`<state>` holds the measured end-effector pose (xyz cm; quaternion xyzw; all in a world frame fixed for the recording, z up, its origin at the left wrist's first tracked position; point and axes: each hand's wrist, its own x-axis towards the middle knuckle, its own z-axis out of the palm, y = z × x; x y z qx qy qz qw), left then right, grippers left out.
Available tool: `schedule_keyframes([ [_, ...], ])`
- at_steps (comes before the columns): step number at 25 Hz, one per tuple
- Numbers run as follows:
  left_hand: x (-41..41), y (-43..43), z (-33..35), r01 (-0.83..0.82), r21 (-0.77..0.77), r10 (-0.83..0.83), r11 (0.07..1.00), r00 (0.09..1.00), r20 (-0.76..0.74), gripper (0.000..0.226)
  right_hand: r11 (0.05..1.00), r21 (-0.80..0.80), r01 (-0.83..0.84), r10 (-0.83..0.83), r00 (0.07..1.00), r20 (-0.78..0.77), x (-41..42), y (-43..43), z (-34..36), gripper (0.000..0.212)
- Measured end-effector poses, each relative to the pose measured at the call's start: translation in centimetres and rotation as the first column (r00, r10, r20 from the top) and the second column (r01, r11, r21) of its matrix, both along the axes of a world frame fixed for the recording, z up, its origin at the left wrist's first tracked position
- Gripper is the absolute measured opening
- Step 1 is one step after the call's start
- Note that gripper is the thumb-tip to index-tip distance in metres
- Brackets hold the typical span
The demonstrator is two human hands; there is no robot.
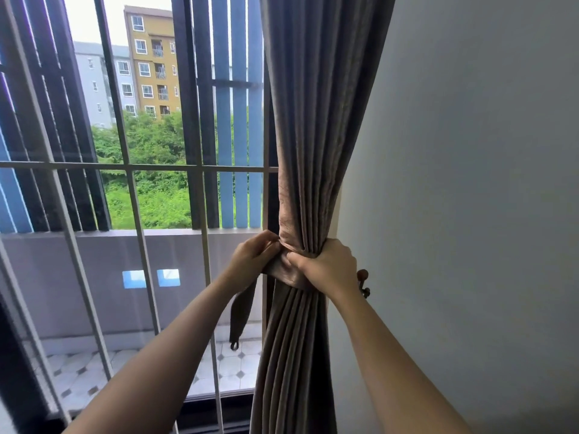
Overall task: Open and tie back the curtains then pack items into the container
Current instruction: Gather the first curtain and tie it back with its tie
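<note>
A: What are the two hands doing?

B: The right hand point(329, 264) is wrapped tight round the bunched-up curtain point(313, 120). Its fingers go round the far side, so I can't see them. Its thumb lies across the front.

A: And the other one?

B: The left hand point(253, 255) is just beside it, on the window side. Its fingers are curled, and they pinch the tie band point(283, 275) where it goes round the curtain.

A: Do the hands touch?

B: Almost. The right thumb tip sits right next to the left fingers, on the band.

A: Is the band all wrapped round?

B: Not all of it. One dark end point(239, 314) hangs down under the left hand. It has a little loop at the bottom.

A: Where is the curtain?

B: It is at the right side of the window, right against the white wall point(470, 183). It is squeezed thin where the hands are, and it spreads out above and below.

A: What is that brown thing by the right wrist?

B: A little brown hook point(363, 281) on the wall, just behind the wrist. I can only see part of it.

A: What's behind the hands?

B: Pale window bars point(131, 183), then a balcony with a low grey wall point(94, 277) and a tiled floor point(78, 380). Far off there are green trees point(150, 145) and tall buildings, one yellow point(153, 57) and one grey.
</note>
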<state>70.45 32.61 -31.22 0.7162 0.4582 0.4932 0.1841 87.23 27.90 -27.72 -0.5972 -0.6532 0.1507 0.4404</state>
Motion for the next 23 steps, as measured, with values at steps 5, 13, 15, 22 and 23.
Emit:
schedule_keyframes([
  [5,2.3,-0.2,-0.2,-0.344,-0.048,0.347,0.938,0.932,0.104,0.03,1.0,0.019,-0.005,0.005,1.0,-0.011,0.2,-0.2,0.2,0.046],
  [13,3.9,-3.4,-0.1,0.618,-0.224,-0.254,0.753,0.588,0.768,0.022,0.977,-0.115,-0.182,0.194,0.975,0.104,0.7,0.4,2.7,0.044],
  [15,3.6,-2.9,-0.5,0.686,-0.181,-0.31,0.705,0.528,0.791,0.018,0.97,-0.143,-0.195,0.215,0.967,0.136,0.9,1.0,3.0,0.045],
  [22,3.5,-2.7,-1.7,0.532,-0.234,-0.456,0.814,0.834,0.311,0.067,0.909,-0.232,-0.348,0.37,0.927,0.061,1.1,2.1,4.0,0.044],
  [23,3.6,-2.6,-1.5,0.503,-0.22,-0.443,0.836,0.855,0.27,0.057,0.897,-0.241,-0.37,0.393,0.918,0.053,1.1,2.3,4.1,0.045],
])
